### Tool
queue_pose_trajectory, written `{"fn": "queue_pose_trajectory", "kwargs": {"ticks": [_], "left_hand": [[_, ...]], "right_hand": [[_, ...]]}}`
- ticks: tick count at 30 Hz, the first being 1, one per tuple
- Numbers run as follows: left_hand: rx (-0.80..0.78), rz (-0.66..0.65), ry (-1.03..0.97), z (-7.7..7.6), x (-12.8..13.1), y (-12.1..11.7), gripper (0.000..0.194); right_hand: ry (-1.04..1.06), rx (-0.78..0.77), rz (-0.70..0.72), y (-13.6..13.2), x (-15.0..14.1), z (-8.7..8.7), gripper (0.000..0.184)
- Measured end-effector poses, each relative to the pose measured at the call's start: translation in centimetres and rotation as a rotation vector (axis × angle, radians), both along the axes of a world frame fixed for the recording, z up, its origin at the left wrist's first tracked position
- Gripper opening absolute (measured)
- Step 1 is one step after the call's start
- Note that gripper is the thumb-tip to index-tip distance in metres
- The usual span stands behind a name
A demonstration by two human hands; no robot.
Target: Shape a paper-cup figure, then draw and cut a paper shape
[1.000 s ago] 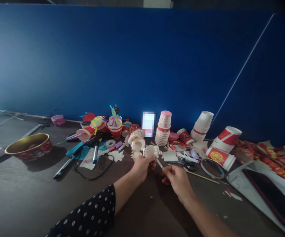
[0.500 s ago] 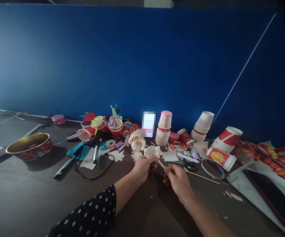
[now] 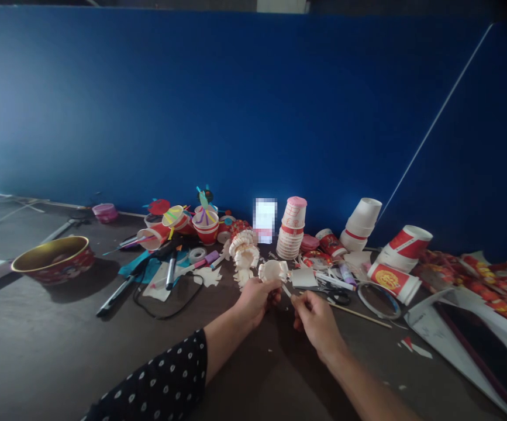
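My left hand [image 3: 257, 297] pinches the near edge of a white paper cup with its sides cut into curled strips [image 3: 272, 270]. The cup's open end faces up, and its lower part is hidden behind my fingers. Just to the right, my right hand [image 3: 312, 316] is closed on one narrow paper strip [image 3: 286, 290] that stretches between the two hands. Close by on the left stand similar white cups with curled strips [image 3: 245, 255]. Behind the held cup is a stack of white paper cups [image 3: 290, 242] topped with pink.
Scissors [image 3: 341, 298], a wooden stick [image 3: 362, 314] and a tape roll [image 3: 378, 301] lie on the right, near a phone [image 3: 485, 351]. To the left are a glue gun [image 3: 126, 286], a marker [image 3: 171, 272] and a gold-lined bowl [image 3: 54, 260]. A blue partition [image 3: 253, 105] rises behind.
The held cup has tipped and shifted very slightly to the right. Both hands keep nearly the same place and grip.
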State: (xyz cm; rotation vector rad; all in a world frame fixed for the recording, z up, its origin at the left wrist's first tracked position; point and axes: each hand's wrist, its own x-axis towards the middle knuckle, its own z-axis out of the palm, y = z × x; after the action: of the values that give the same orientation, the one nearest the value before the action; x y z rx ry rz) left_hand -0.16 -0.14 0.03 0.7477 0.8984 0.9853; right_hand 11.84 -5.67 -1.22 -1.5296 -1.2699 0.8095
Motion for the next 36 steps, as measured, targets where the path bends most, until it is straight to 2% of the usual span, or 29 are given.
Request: {"fn": "queue_pose_trajectory", "kwargs": {"ticks": [9,22,30,36], "left_hand": [[0.028,0.032,0.005,0.10,-0.05,0.07,0.014],[-0.042,-0.086,-0.102,0.24,0.10,-0.32,0.011],[-0.090,-0.136,-0.128,0.18,0.19,-0.22,0.016],[0.009,-0.169,-0.047,0.04,0.14,-0.58,0.012]], "right_hand": [[0.106,-0.039,0.012,0.01,-0.14,0.30,0.027],[0.101,-0.024,-0.038,0.06,-0.22,0.22,0.030],[0.103,-0.043,-0.043,0.00,-0.36,0.51,0.029],[0.097,-0.043,-0.042,0.06,-0.31,0.52,0.029]]}}
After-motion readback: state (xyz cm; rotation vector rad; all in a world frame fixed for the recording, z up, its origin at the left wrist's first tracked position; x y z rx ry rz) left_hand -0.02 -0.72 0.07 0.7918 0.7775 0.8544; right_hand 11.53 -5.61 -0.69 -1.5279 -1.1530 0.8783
